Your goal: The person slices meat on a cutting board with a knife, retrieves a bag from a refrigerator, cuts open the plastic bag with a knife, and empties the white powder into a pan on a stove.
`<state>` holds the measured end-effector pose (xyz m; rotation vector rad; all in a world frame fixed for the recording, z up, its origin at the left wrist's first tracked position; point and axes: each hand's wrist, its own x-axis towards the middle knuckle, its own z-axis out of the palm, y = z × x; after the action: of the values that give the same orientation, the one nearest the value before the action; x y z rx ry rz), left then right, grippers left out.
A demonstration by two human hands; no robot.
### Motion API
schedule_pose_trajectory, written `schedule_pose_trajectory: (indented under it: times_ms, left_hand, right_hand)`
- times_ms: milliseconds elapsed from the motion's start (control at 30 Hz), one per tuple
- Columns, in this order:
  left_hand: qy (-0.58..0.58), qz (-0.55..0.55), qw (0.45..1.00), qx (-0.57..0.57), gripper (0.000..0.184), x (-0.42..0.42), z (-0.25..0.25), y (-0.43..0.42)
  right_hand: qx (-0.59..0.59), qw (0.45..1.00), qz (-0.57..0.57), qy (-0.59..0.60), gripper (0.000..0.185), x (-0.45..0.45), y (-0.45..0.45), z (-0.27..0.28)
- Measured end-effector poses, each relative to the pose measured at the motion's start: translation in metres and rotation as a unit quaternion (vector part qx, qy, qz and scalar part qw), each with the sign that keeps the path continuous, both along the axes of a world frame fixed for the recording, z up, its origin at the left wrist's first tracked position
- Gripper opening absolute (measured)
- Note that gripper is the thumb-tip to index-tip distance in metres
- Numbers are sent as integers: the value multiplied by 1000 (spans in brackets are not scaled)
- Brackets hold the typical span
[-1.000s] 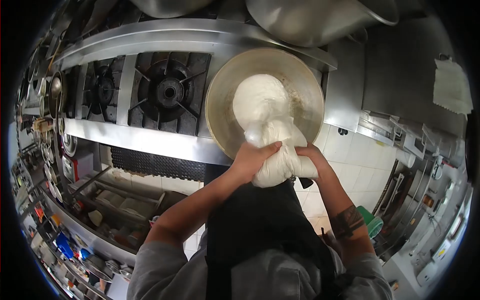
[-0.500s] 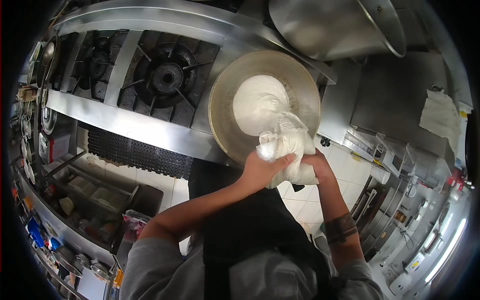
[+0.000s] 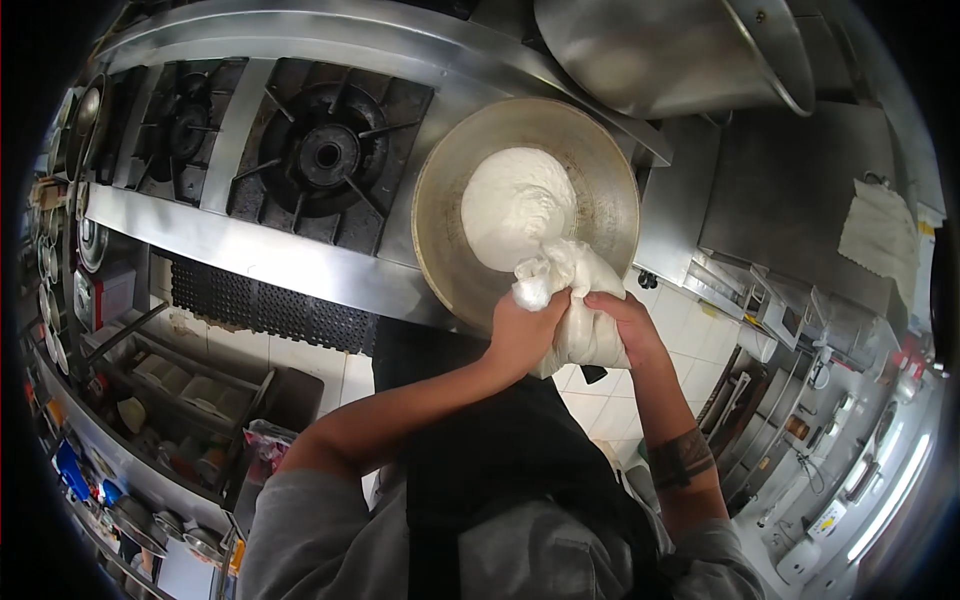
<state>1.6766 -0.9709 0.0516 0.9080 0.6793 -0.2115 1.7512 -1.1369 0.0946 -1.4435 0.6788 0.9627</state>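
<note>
A wide metal pan [image 3: 440, 225] stands on the stove top in front of me, with a rounded mass of white, creamy paste [image 3: 510, 205] in its bottom. Over the pan's near right rim, a plastic bag [image 3: 590, 335] of the same white stuff is tilted, its mouth towards the paste. My left hand [image 3: 530, 330] grips the bag's left side near the gathered, crumpled neck. On the bag's right side lies my right hand [image 3: 630, 325], fingers wrapped round it and thumb on top. The underside of the bag and some fingers are hidden.
Left of the pan are gas burners [image 3: 328, 150] with iron grates. A large steel pot [image 3: 660, 55] stands behind at the right. Beyond the right side hangs a whitish cloth [image 3: 875, 235]. A black perforated mat [image 3: 270, 305] and shelves with containers [image 3: 190, 385] lie left of me.
The bag has become slimmer at its mouth and been squeezed together. My left hand's thumb has moved round the bag, and my right hand has shifted its hold. The camera view has shifted slightly.
</note>
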Motion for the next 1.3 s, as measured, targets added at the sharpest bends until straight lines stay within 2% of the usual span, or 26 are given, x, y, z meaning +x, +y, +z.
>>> schedule_pose_trajectory:
  times_ms: [67,200,267,367,567,800,1067,1200,1300]
  left_hand:
    - [13,-24,997,72,28,4,3,2]
    - [11,-30,995,91,26,4,-11,-4]
    - [35,-94,989,111,23,6,-10,0]
    - [19,-110,983,144,22,11,-1,2]
    - [38,-104,992,55,23,14,0,-4]
    - [22,-117,992,35,25,24,13,0]
    - [29,-87,995,36,36,27,18,-6]
    - [44,-89,994,39,36,26,25,-5]
    - [43,-88,994,56,36,21,21,-8]
  right_hand:
    - [-20,1000,9,0,63,4,3,3]
    - [-49,998,31,10,59,14,1,3]
    - [-53,998,35,20,57,19,2,8]
    - [-65,996,44,30,55,25,4,15]
    - [-82,994,57,34,51,34,0,9]
    - [-39,998,54,3,48,37,-11,1]
    - [-49,998,32,-3,54,36,-19,-2]
    - [-84,996,26,-29,54,30,-16,-1]
    - [-59,997,50,-32,51,30,-13,4]
